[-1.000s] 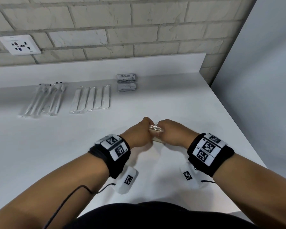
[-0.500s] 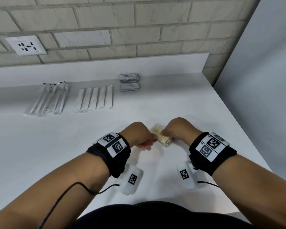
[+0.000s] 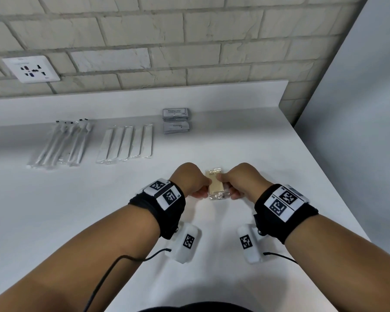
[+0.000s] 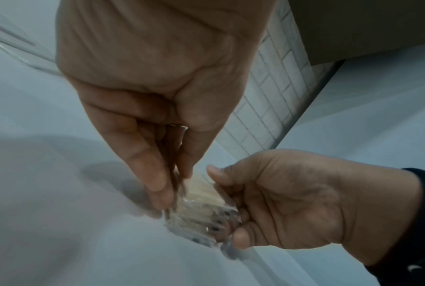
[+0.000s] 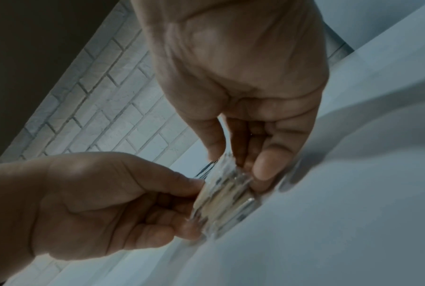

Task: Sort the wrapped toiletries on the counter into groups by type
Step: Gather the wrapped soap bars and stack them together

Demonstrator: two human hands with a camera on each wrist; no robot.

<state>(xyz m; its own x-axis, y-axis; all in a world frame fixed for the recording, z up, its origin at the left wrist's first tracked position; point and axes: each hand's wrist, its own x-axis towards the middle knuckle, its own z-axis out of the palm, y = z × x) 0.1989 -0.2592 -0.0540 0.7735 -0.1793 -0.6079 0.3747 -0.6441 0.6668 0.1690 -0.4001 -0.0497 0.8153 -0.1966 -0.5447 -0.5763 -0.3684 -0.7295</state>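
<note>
A small stack of cream soap bars in clear wrap (image 3: 216,184) sits low over the white counter (image 3: 234,143), near its front right. My left hand (image 3: 205,188) pinches its left side and my right hand (image 3: 226,185) pinches its right side. In the left wrist view my left hand (image 4: 172,189) has thumb and fingers closed on the soap stack (image 4: 201,209), opposite my right hand (image 4: 233,209). The right wrist view shows my right hand (image 5: 245,168) on the soap stack (image 5: 223,201), with my left hand (image 5: 196,209) across from it.
Along the back of the counter lie three groups: wrapped toothbrushes (image 3: 61,143) at the left, long flat clear packets (image 3: 126,143) in the middle, and grey sachets (image 3: 175,121) to their right. The counter's right edge (image 3: 324,181) runs close to my right arm.
My hands have drawn slightly apart and lowered. The soap stack, earlier mostly hidden between them, now lies flat with its labelled top face showing.
</note>
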